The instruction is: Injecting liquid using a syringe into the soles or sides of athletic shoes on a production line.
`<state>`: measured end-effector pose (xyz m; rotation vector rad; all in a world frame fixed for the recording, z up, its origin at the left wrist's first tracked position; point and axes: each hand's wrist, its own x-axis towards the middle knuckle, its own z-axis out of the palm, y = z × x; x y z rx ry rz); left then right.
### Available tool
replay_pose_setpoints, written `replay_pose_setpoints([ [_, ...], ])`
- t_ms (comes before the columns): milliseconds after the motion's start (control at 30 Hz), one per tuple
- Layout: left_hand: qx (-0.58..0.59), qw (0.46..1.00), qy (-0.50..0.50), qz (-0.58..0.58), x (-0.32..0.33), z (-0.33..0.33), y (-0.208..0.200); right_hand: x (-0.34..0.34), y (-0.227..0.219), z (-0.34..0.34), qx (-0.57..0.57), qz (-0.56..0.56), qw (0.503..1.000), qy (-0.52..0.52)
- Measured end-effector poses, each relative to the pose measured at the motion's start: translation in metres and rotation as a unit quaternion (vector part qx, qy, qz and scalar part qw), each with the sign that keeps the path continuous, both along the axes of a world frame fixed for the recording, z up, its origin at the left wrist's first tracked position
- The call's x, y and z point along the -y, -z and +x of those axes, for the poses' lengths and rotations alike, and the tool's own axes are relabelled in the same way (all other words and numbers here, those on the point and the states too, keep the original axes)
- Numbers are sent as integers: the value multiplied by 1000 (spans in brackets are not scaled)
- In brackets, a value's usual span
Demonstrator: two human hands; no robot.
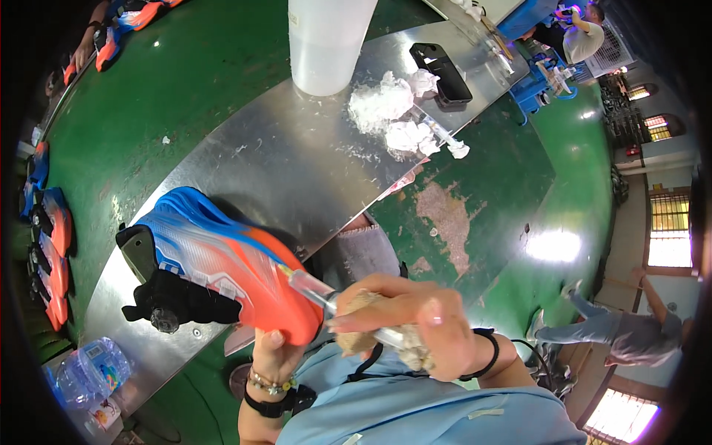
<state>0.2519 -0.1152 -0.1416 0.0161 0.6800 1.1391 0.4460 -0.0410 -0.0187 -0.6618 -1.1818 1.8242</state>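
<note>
A sports shoe (215, 259) with a blue-to-orange sole and a black upper lies on its side at the near edge of the metal bench (252, 163). My left hand (274, 354) grips its orange end from below, fingers mostly hidden behind it. My right hand (423, 322) is closed around a clear syringe (315, 288) and a crumpled beige cloth (363, 334). The syringe's thin yellowish tip points at the orange sole near its upper edge; whether it touches cannot be made out.
Farther along the bench stand a tall white container (326, 44), crumpled white tissues (386, 104), a second syringe (437, 124) and a black phone (441, 74). A plastic bottle (93, 371) lies lower left. More shoes (52, 237) line the left; other people (582, 41) are around.
</note>
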Motion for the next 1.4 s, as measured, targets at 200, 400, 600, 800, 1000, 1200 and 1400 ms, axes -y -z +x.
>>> replay_pose_setpoints([
  [200, 83, 993, -41, 74, -41, 28, -8, -4, -19, 10, 52, 110, 992, 44],
  [400, 113, 987, -68, 93, -55, 36, -3, -1, -29, 18, 138, 100, 984, 57],
  [600, 136, 981, -71, 117, -75, 42, -5, 3, -25, 21, 158, 115, 976, 98],
  [800, 130, 978, -65, 148, -96, 45, -6, 0, -21, 8, 135, 139, 973, 128],
  [1000, 97, 967, -131, 197, -104, 49, 5, -5, -12, 10, 119, 214, 967, 71],
  [1200, 58, 960, -231, 151, -115, 46, 46, -4, -7, -8, 98, 275, 942, 168],
  [1400, -70, 954, -133, 258, -124, 53, 5, 4, -3, -9, 35, 240, 960, 139],
])
